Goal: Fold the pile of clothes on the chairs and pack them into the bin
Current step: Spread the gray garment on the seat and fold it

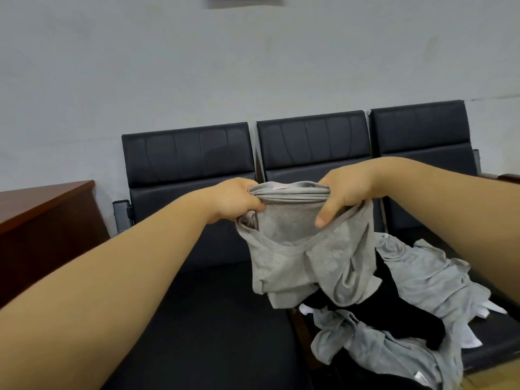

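Observation:
A grey shirt (298, 257) hangs in the air in front of the black chairs (191, 153). My left hand (236, 199) grips its bunched top edge on the left. My right hand (347, 192) grips the same edge on the right, thumb pointing down over the fabric. The shirt's lower part droops onto a pile of clothes (399, 313) on the right-hand seat, made of grey, black and white garments. No bin is in view.
A row of three black padded chairs stands against a pale wall. The bare black seat (208, 327) lies under my left arm. A brown wooden desk (42, 220) is at the left edge.

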Available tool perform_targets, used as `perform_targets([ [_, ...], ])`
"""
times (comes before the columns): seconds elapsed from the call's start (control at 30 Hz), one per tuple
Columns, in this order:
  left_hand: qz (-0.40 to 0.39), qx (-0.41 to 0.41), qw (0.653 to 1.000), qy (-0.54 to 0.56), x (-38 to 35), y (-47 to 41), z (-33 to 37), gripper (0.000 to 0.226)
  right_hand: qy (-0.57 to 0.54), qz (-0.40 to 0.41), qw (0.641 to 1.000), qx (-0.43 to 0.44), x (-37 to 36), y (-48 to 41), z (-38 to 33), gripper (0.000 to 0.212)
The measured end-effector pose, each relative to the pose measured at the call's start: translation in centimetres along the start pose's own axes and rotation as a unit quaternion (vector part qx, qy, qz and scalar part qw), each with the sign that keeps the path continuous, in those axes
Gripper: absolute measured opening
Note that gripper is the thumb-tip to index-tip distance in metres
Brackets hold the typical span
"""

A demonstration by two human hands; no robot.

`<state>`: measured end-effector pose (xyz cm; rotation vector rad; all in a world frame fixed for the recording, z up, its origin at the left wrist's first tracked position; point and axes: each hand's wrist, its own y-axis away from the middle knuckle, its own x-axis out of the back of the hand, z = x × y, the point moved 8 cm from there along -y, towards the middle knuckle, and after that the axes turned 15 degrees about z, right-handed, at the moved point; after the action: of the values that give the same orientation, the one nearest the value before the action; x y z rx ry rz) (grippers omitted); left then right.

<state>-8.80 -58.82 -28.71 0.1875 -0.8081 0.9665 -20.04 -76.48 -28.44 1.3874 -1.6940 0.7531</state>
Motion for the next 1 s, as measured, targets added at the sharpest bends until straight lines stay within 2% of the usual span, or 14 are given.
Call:
perform_targets([
  [0.03, 0.015, 0.0, 1.0, 0.012, 0.0, 0.0, 0.2, 0.008, 0.038, -0.012, 0.999, 0.001, -0.3, 0.3, 0.0, 0.051],
  [0.1, 0.042, 0.038, 0.991, 0.122, 0.0, -0.4, 0.4, 0.011, 0.149, -0.01, 0.989, 0.0, -0.5, 0.4, 0.0, 0.054],
  [0.2, 0.082, 0.058, 0.968, 0.229, -0.4, -0.8, 1.0, 0.008, 0.35, 0.039, 0.936, 0.019, -0.6, -0.1, -0.5, 0.042],
  [0.27, 0.09, 0.037, 0.969, 0.228, -0.5, -0.7, 1.8, 0.014, 0.366, 0.087, 0.926, 0.02, 0.5, -0.6, -0.5, 0.036],
  [0.33, 0.046, 0.003, 0.982, 0.185, -0.6, -0.4, 2.4, 0.032, 0.326, 0.101, 0.94, 0.013, 1.9, -0.7, -0.1, 0.03],
  [0.37, 0.006, -0.019, 0.993, 0.113, -0.7, 0.0, 2.5, 0.036, 0.285, 0.1, 0.953, 0.01, 2.6, -0.6, 0.1, 0.026],
  [0.43, -0.058, -0.049, 0.994, -0.075, -0.9, 0.6, 1.6, 0.038, 0.151, 0.101, 0.983, 0.012, 3.1, -0.6, 0.3, 0.016],
  [0.5, -0.052, -0.046, 0.985, -0.156, 0.3, 0.4, 0.6, 0.032, 0.002, 0.104, 0.994, 0.023, 2.7, -0.9, -0.1, 0.007],
  [0.6, 0.035, -0.006, 0.995, -0.091, 4.4, 0.3, 0.0, 0.027, -0.097, 0.135, 0.985, 0.052, 2.7, -1.7, -1.8, 0.013],
  [0.73, 0.094, 0.075, 0.992, 0.028, 9.3, 1.3, -1.8, 0.047, -0.167, 0.125, 0.976, 0.068, 2.6, -2.2, -5.1, 0.033],
  [0.83, 0.097, 0.127, 0.981, 0.109, 12.1, 2.5, -3.5, 0.031, -0.177, 0.126, 0.973, 0.079, 2.3, -2.8, -7.7, 0.035],
  [0.93, 0.104, 0.165, 0.963, 0.185, 14.5, 3.9, -6.2, 0.034, -0.224, 0.124, 0.964, 0.074, 1.4, -3.6, -10.2, 0.037],
  [1.0, 0.162, 0.175, 0.961, 0.136, 16.4, 4.8, -8.4, 0.025, -0.24, 0.123, 0.961, 0.067, 0.3, -4.1, -11.3, 0.031],
])
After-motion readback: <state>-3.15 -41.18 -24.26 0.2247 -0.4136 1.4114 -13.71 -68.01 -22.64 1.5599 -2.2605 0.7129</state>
